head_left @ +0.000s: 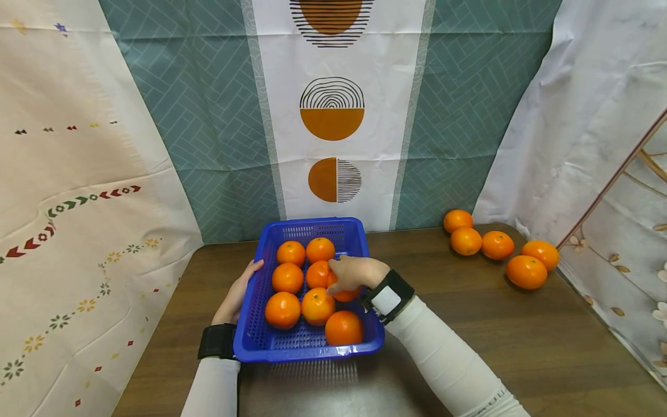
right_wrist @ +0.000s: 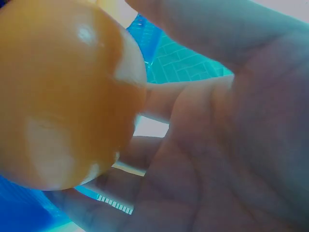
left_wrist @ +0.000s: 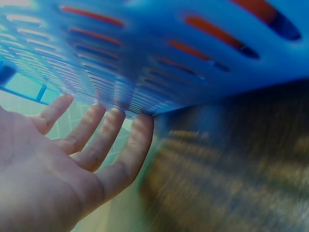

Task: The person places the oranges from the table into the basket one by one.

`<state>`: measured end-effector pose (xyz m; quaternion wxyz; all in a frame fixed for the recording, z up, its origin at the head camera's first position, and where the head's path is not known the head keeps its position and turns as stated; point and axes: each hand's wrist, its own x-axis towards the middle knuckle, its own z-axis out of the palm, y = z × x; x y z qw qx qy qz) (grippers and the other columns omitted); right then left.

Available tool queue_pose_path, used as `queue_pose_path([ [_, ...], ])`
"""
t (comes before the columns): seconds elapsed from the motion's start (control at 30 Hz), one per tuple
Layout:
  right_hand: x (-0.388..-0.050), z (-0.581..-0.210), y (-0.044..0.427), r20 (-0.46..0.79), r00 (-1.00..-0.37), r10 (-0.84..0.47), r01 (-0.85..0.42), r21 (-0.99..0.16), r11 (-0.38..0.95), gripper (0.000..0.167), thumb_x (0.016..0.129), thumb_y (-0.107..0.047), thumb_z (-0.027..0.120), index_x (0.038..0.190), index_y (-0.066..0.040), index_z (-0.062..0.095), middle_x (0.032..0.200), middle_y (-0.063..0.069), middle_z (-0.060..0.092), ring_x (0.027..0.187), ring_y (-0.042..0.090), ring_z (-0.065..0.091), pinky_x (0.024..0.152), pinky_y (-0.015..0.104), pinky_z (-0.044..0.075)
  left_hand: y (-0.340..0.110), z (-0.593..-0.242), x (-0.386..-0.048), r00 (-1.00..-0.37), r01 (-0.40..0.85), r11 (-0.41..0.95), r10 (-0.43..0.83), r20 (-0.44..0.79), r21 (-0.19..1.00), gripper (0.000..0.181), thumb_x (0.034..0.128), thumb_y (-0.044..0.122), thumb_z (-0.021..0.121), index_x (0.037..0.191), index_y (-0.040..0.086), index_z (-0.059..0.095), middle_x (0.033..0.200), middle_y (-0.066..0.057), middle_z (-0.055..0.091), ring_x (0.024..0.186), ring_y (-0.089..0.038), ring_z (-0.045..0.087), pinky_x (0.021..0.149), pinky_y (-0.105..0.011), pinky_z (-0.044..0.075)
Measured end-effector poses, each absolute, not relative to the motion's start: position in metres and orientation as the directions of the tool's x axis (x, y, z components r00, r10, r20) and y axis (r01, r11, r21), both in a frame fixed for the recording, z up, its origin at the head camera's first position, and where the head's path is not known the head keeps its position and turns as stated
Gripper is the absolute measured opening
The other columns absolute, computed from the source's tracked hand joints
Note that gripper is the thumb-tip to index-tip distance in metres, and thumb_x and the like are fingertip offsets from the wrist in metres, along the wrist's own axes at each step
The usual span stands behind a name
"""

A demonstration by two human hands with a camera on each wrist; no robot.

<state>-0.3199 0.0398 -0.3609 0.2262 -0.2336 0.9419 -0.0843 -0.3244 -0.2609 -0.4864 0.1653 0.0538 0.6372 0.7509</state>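
"Where's the right hand (head_left: 359, 272) working?"

"Inside the blue plastic basket (head_left: 292, 355), by its right wall. Its thumb and fingers are curled round an orange (head_left: 345, 294) that lies right under the palm. The far fingertips are hidden, so I can't tell how firm the hold is."

"Any long axis to line up with?"

"None I can make out; it looks nearly round. The right hand is the nearer one, reaching over the basket's right rim."

"And the left hand (head_left: 235, 295)?"

"Outside the basket's left wall, fingers loosely extended, tips against the slotted plastic."

"What's crowding that orange?"

"I'd watch the basket's right wall on one side and the middle orange (head_left: 316, 274) on the other. Another (head_left: 344, 328) sits in the basket's near right corner, and one more (head_left: 318, 307) left of that. Straight up looks freest to me."

"Those loose ones?"

"Five loose oranges (head_left: 497, 245), well apart, right of the basket on the wooden table (head_left: 469, 313)."
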Motion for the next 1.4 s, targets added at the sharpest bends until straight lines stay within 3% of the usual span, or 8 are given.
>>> queue_pose_path([
  [0.2, -0.322, -0.362, 0.041, -0.376, -0.796, -0.474, -0.401, -0.259, 0.879, 0.074, 0.099, -0.042, 0.07, 0.159, -0.009, 0.041, 0.165, 0.019, 0.034, 0.15, 0.036, 0.036, 0.119, 0.058, 0.032, -0.261, -0.485, -0.325, -0.94, -0.18, -0.141, 0.316, -0.128, 0.974, 0.066, 0.1113, 0.055, 0.034, 0.167, 0.032, 0.006, 0.167, -0.015, 0.023, 0.135, -0.03, 0.046, 0.103, -0.044, 0.051],
  [0.37, -0.323, -0.358, 0.046, -0.34, -0.79, -0.51, -0.427, -0.292, 0.856, 0.068, 0.099, -0.039, 0.07, 0.155, -0.01, 0.046, 0.157, 0.019, 0.041, 0.141, 0.035, 0.046, 0.114, 0.056, 0.039, -0.261, -0.484, -0.326, -0.941, -0.183, -0.13, 0.31, -0.135, 0.974, 0.067, 0.111, 0.055, 0.034, 0.167, 0.032, 0.006, 0.166, -0.017, 0.024, 0.132, -0.029, 0.049, 0.101, -0.045, 0.052],
  [0.6, -0.326, -0.349, 0.063, -0.195, -0.75, -0.632, -0.532, -0.388, 0.752, 0.048, 0.103, -0.031, 0.068, 0.143, -0.008, 0.057, 0.129, 0.013, 0.053, 0.112, 0.027, 0.056, 0.099, 0.042, 0.05, -0.262, -0.483, -0.325, -0.94, -0.197, -0.124, 0.306, -0.151, 0.973, 0.068, 0.1104, 0.057, 0.036, 0.166, 0.034, 0.006, 0.166, -0.015, 0.023, 0.134, -0.029, 0.048, 0.103, -0.046, 0.052],
  [0.83, -0.328, -0.345, 0.076, -0.033, -0.719, -0.694, -0.62, -0.422, 0.662, 0.044, 0.102, -0.03, 0.067, 0.138, -0.006, 0.059, 0.126, 0.01, 0.055, 0.113, 0.027, 0.056, 0.1, 0.042, 0.05, -0.262, -0.483, -0.322, -0.936, -0.222, -0.139, 0.306, -0.172, 0.965, 0.067, 0.1103, 0.057, 0.036, 0.166, 0.036, 0.006, 0.166, -0.013, 0.024, 0.136, -0.029, 0.046, 0.105, -0.046, 0.049],
  [1.07, -0.331, -0.348, 0.089, 0.149, -0.733, -0.663, -0.644, -0.464, 0.608, 0.036, 0.102, -0.028, 0.067, 0.134, -0.012, 0.064, 0.125, 0.007, 0.058, 0.11, 0.024, 0.057, 0.098, 0.04, 0.05, -0.263, -0.485, -0.32, -0.934, -0.237, -0.145, 0.305, -0.184, 0.961, 0.065, 0.111, 0.055, 0.035, 0.166, 0.036, 0.006, 0.167, -0.012, 0.023, 0.139, -0.031, 0.043, 0.108, -0.048, 0.047],
  [1.4, -0.343, -0.345, 0.128, 0.394, -0.769, -0.503, -0.637, -0.534, 0.555, 0.031, 0.102, -0.018, 0.067, 0.131, -0.006, 0.064, 0.131, 0.013, 0.061, 0.119, 0.034, 0.058, 0.102, 0.052, 0.049, -0.261, -0.482, -0.322, -0.933, -0.255, -0.132, 0.295, -0.208, 0.958, 0.068, 0.1095, 0.058, 0.037, 0.166, 0.037, 0.005, 0.167, -0.012, 0.023, 0.14, -0.034, 0.042, 0.109, -0.054, 0.045],
])
